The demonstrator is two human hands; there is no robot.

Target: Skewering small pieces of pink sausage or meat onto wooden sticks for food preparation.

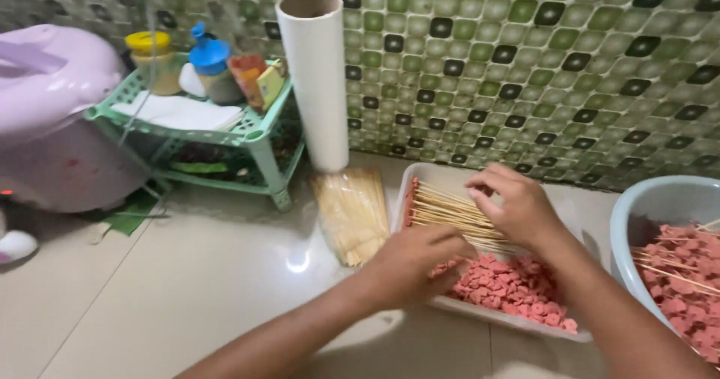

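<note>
A white rectangular tray (417, 178) on the counter holds many pink sausage slices (517, 285) and a bundle of thin bamboo skewers (446, 208). My left hand (409, 263) hovers over the tray's near left side, fingers curled down onto the slices; whether it holds one is hidden. My right hand (514, 203) rests on the skewers, fingertips pinched on them. A bag of spare skewers (351, 212) lies just left of the tray.
A light blue basin (652, 206) at right holds skewered pink slices. A tall white tube (319, 79) stands against the tiled wall. A green plastic rack (247, 135) with jars sits at left, beside a lilac appliance (52, 116).
</note>
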